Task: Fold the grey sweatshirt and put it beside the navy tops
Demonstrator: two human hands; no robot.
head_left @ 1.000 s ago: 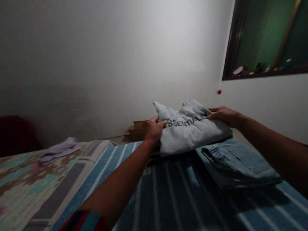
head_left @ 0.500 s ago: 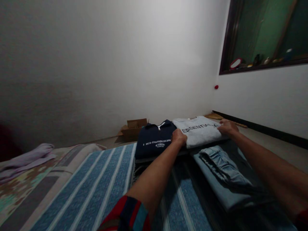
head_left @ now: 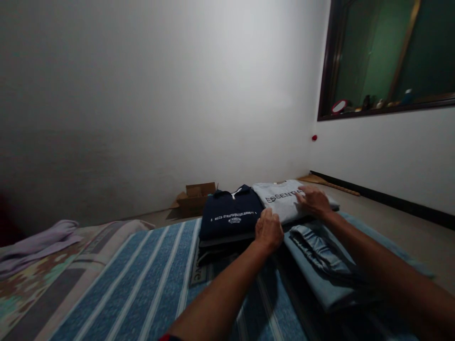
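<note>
A folded light grey shirt (head_left: 280,201) with dark lettering lies flat at the far end of the blue striped bedding (head_left: 149,279). My right hand (head_left: 313,200) rests flat on top of it, fingers stretched out. My left hand (head_left: 269,229) sits at the shirt's near left corner with fingers curled; I cannot make out whether they pinch the fabric. A folded navy shirt (head_left: 229,219) lies just left of the grey one. Folded light blue jeans (head_left: 322,258) lie in front, under my right forearm.
A small open cardboard box (head_left: 195,197) stands on the floor by the white wall. A lilac cloth (head_left: 39,244) lies on a patterned sheet at the left. A dark-framed window (head_left: 387,57) with small items on its sill is at the upper right.
The grey shirt was held up a second ago and now lies flat beside the navy shirt. My right hand has moved onto its top; my left hand has drawn back to its corner.
</note>
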